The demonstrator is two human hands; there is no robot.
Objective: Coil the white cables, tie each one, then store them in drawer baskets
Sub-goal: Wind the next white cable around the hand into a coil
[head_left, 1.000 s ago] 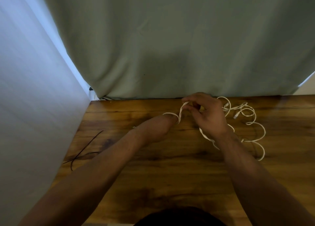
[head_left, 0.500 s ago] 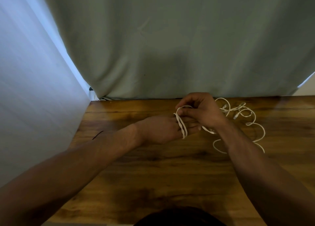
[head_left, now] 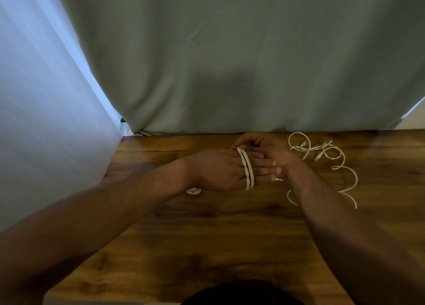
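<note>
A white cable [head_left: 248, 171] is wound in two turns around the straight fingers of my left hand [head_left: 220, 170], which lies flat over the wooden table [head_left: 207, 231], fingers pointing right. Just beyond those fingers my right hand [head_left: 262, 145] pinches the cable at the far side of the turns. The rest of the white cables [head_left: 326, 157] lie in loose loops with their plugs on the table to the right. A short white piece [head_left: 193, 191] shows under my left wrist.
A grey-green curtain [head_left: 230, 63] hangs along the table's far edge. A pale wall or panel [head_left: 46, 120] closes off the left side. No drawer or basket is in view.
My left hand has straightened and slid right under the cable, and my right hand has wound the cable around its fingers. The loose loops at right have shrunk slightly.
</note>
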